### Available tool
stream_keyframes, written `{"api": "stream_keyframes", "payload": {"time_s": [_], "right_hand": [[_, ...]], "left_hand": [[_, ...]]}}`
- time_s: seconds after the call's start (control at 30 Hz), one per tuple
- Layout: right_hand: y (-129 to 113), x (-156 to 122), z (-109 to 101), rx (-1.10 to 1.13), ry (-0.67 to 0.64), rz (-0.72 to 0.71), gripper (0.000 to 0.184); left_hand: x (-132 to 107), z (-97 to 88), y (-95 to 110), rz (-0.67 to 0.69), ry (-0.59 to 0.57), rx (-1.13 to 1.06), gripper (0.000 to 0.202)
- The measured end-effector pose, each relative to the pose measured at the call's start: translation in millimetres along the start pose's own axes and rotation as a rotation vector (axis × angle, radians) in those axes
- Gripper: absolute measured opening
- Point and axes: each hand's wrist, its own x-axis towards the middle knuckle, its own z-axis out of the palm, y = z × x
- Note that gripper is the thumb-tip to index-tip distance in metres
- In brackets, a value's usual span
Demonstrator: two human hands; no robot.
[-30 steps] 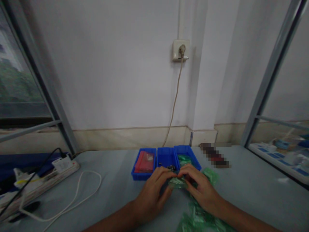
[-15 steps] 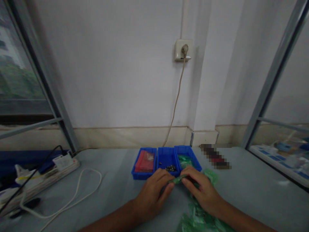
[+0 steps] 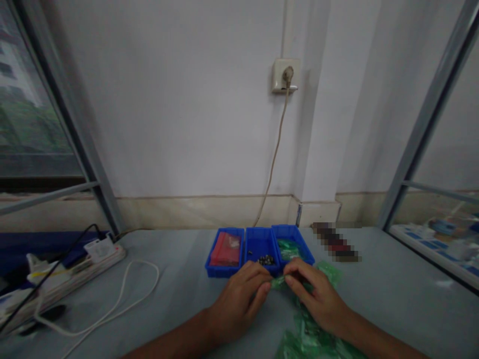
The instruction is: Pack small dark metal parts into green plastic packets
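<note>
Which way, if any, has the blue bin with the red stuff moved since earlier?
No: the blue bin holds position against the pillar base.

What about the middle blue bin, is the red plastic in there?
No, the red plastic lies in the left blue bin, while the middle blue bin holds small dark pieces.

small green translucent plastic packet [image 3: 277, 282] | mostly covered | held between left hand [image 3: 241, 298] and right hand [image 3: 317, 295] | near blue plastic tray [image 3: 259, 241]
</note>
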Motion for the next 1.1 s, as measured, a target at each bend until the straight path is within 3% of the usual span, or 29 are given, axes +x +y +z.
{"api": "stream_keyframes", "payload": {"time_s": [0.2,0.8,1.1], "right_hand": [[-2.2,1.7,-1.3,-0.028,0.022,-0.097,0.016],[-0.5,-1.8,0.8,-0.053,-0.056,-0.035,0.008],[-2.6,-2.3,3.2,-0.034,-0.029,-0.015,0.016]], "left_hand": [[-0.1,0.3,0.2,0.018,0.028,0.005,0.025],[-0.6,3.8,-2.4,0.025,0.108,0.008,0.013],[-3.1,6.3,-5.2,-0.012,0.103,0.034,0.012]]}}
